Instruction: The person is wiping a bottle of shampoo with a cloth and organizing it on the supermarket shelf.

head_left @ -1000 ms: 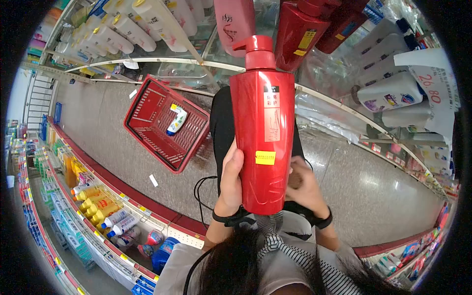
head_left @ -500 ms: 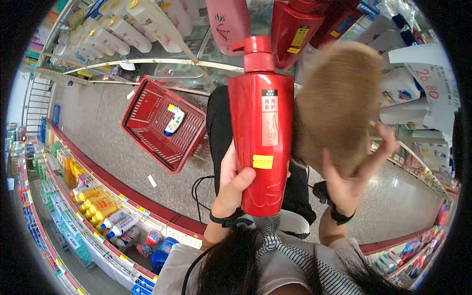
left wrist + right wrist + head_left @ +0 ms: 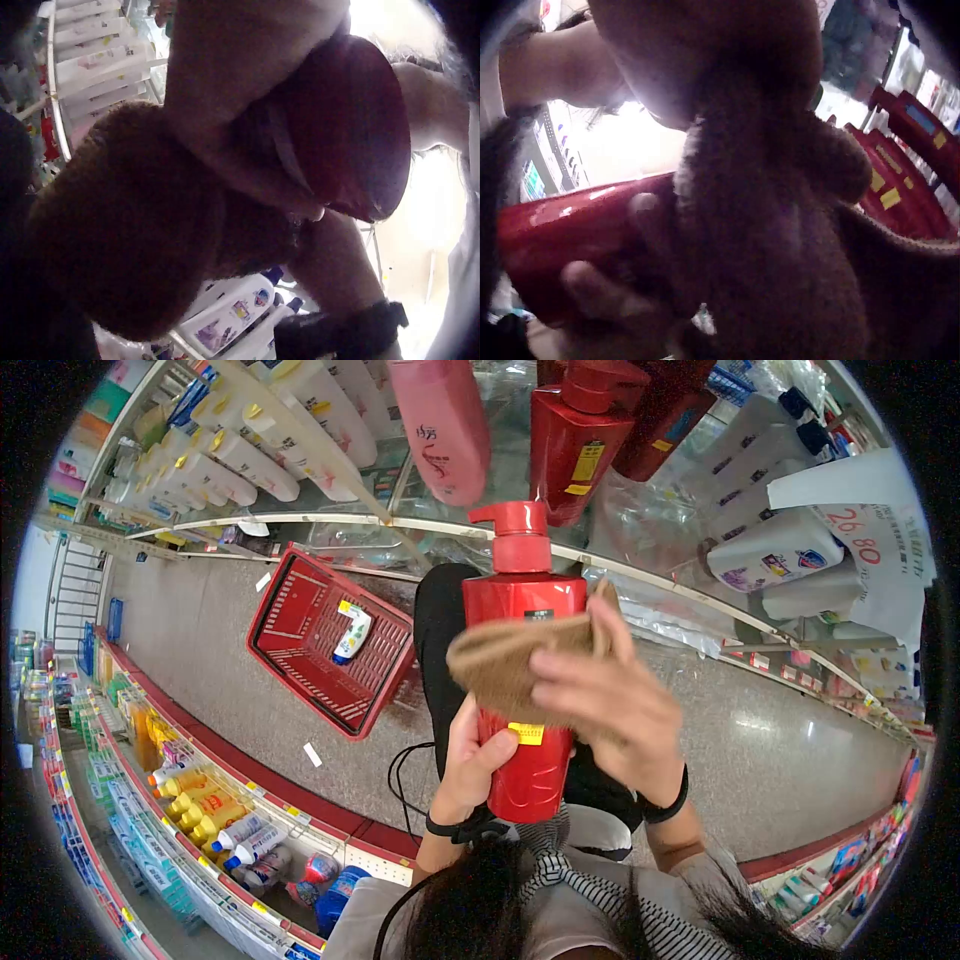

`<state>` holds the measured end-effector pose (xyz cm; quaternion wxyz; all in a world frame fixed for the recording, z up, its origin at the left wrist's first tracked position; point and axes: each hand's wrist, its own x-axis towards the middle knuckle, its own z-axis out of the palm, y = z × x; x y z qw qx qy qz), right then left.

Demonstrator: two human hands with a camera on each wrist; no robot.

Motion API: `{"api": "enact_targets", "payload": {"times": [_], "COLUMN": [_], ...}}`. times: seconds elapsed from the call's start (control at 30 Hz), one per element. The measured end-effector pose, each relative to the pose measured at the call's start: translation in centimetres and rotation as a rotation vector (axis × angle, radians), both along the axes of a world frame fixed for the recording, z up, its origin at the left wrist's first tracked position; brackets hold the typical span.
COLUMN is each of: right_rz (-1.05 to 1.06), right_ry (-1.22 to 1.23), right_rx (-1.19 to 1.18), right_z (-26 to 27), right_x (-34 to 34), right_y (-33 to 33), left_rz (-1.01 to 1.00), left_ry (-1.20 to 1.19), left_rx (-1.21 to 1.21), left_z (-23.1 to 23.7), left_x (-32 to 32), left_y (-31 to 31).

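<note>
The bottle [image 3: 530, 778] is red, the cloth [image 3: 495, 665] brown, the scarf [image 3: 622, 908] striped.

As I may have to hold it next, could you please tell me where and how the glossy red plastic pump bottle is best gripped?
Probably round the lower body of the bottle, from the left, as the left hand holds it: it looks narrower toward the base, and the brown fabric cloth in the right hand crosses the front higher up.

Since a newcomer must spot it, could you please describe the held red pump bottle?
In the head view, find the shelf across the top. Below, the left hand grips the red pump bottle; a brown cloth in the right hand crosses it. Unlike the shelved red bottles, it's held.
</note>
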<state>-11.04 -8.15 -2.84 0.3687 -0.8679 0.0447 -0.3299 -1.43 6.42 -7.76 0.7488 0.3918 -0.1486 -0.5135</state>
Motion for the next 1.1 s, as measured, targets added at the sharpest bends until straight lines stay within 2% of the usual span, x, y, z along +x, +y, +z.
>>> {"api": "enact_targets", "payload": {"times": [0.03, 0.1, 0.17, 0.2, 0.37, 0.43, 0.5, 0.57, 0.63, 0.7, 0.73, 0.8, 0.9, 0.97, 1.03, 1.1], "right_rz": [-0.061, -0.126, -0.087, -0.039, -0.003, -0.188, -0.184, -0.101, -0.027, 0.041, -0.009, -0.077, -0.055, 0.007, 0.092, 0.071], "right_ry": [-0.041, -0.086, -0.048, -0.039, -0.083, -0.175, -0.174, -0.153, -0.153, -0.195, -0.17, -0.23, -0.255, -0.259, -0.306, -0.275], "right_rx": [0.004, 0.001, 0.014, 0.02, 0.144, 0.274, 0.244, 0.23, 0.272, 0.323, 0.256, 0.348, 0.407, 0.458, 0.475, 0.491], "right_z": [0.0, 0.2, 0.4, 0.2, -1.0, -0.2, -0.3, -1.1, -1.9, -2.4, -2.0, -1.4, -2.1, -3.1, -3.9, -3.9], "right_x": [0.3, 0.5, 0.3, 0.0, 0.3, 1.2, 1.0, 0.4, 0.0, 0.1, 0.1, 0.8, 0.6, 0.1, -0.4, -1.1], "right_y": [-0.4, -0.5, 0.3, 0.6, -0.3, -0.2, 0.1, 0.9, 1.0, 0.7, 0.1, -0.1, 0.7, 2.2, 3.4, 4.3], "left_rz": [-0.073, -0.092, 0.048, 0.078, 0.009, -0.068, -0.045, 0.082, 0.126, 0.001, -0.001, 0.01, -0.009, 0.211, 0.237, 0.301], "left_ry": [0.099, 0.085, -0.093, -0.076, -0.041, 0.019, -0.045, -0.202, -0.224, -0.003, 0.071, 0.086, 0.076, -0.013, -0.083, -0.142], "left_rx": [-0.094, -0.081, -0.038, -0.014, -0.02, -0.017, 0.001, -0.001, -0.008, -0.048, -0.062, -0.032, -0.014, 0.011, 0.142, 0.074], "left_z": [0.4, -0.4, -0.9, -0.8, -0.5, -0.4, -0.7, -1.4, -1.4, -0.7, 0.4, 1.4, 1.6, 0.7, -0.2, -0.1], "left_x": [-0.1, -0.4, -0.3, -0.3, 0.5, 0.3, 0.3, 0.7, 1.0, 1.0, 0.5, -0.5, -0.2, 0.1, 1.2, 1.4], "left_y": [-0.2, -0.2, -0.1, 0.0, -0.4, -0.4, -0.2, -0.1, -0.2, -0.2, -0.6, -1.0, -0.8, -0.8, -0.3, -0.3]}}
